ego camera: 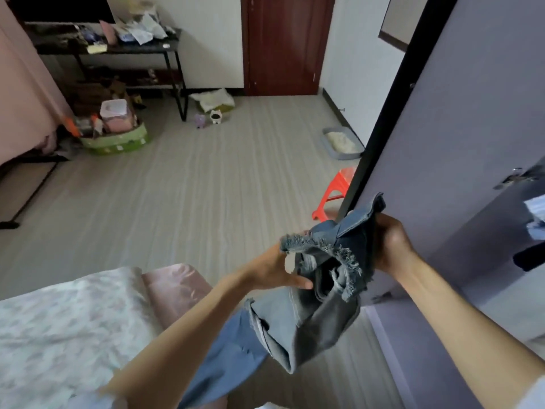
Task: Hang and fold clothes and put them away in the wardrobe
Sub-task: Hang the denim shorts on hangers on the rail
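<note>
You are holding a pair of frayed denim jeans [318, 293] in the air with both hands, over the floor [177, 202] between the bed corner [73, 314] and the open wardrobe door [460, 143]. They touch neither the bed nor the floor. By the look of it, you are in the carrying or gathering step: the jeans are bunched, not yet a tidy fold, and you face the wardrobe side.

Your right hand [389, 246] has its grip curled round the thick, doubled upper part of the denim, next to the door's edge. Your left hand [277, 270] pinches the fabric from the other side, thumb across the cloth just under the frayed hem; the fingers behind are hidden by the denim.

The bundle's long axis runs on a slant, from the high end at your right hand down toward you and to your left, where a loose fold hangs lowest. The frayed hem points up and to the left, between your two hands. A paler blue stretch runs on below your left forearm; whether it belongs to the same jeans cannot be told.

The next move probably calls for squaring the bundle so the hanging fold is tucked in, then turning right toward the wardrobe opening, where some clothes [533, 219] show at the frame's right edge. Mind that the loose end does not drag.
</note>
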The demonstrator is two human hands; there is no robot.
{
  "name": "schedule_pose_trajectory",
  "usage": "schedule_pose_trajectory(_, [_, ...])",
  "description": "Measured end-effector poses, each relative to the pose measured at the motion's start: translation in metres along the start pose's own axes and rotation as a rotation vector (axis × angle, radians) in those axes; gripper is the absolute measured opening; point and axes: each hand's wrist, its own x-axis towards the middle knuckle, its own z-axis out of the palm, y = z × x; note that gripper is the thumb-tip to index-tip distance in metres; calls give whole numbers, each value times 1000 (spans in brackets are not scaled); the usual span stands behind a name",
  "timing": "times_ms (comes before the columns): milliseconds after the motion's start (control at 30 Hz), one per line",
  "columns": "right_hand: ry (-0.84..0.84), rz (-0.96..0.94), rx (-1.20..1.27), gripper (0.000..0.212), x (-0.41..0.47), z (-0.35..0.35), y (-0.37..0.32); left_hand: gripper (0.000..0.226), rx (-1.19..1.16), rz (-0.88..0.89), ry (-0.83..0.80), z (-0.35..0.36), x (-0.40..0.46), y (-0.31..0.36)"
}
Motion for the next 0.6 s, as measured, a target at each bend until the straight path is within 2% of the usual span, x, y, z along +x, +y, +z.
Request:
schedule_pose_trajectory(67, [-10, -4, -3, 37, -7, -1, -7, 47, -52, 55, 71, 11, 8, 10])
schedule_pose_trajectory(100, [24, -4, 16, 30, -9, -7, -10, 44, -94, 84, 138, 15, 12, 13])
schedule_pose_trajectory(167, [95, 26, -3, 33, -9, -22, -10, 52, -77, 83, 219, 21, 16, 17])
schedule_pose_trajectory(200, [154, 46, -38, 38, -10, -31, -8, 49, -2, 85, 203, 23, 19, 19])
schedule_pose_trajectory(233, [186, 76, -84, 52, -12, -41, -7, 41, 88, 83, 176, 27, 22, 20])
schedule_pose_trajectory(267, [171, 97, -148, 45, -14, -46, -4, 31, 153, 76, 155, 31, 24, 17])
schedule_pose_trajectory(300, [172, 84, -245, 20, -16, -53, -4, 19, 179, 67, 150, 36, 27, 18])
schedule_pose_trajectory(333, [164, 46, -400, 10, -18, -55, -5, 10, 177, 50, 159, 38, 29, 20])
schedule_pose_trajectory(367, [157, 6, -571, 28, -21, -55, -6, 16, 153, 34, 195, 40, 31, 23])
schedule_pose_trajectory(400, [144, -28, -672, 36, -25, -52, -8, 25, 139, 8, 232, 43, 34, 23])
schedule_pose_trajectory(500, [-3, 7, -726, 28, -38, -44, -6, 25, 127, -59, 264, 48, 35, 26])
schedule_pose_trajectory(567, [-108, 87, -760, 20, -45, -39, 6, 24, 96, -44, 257, 52, 35, 28])
schedule_pose_trajectory(600, [-146, 110, -788, 24, -47, -36, 15, 28, 80, -26, 253, 53, 35, 30])
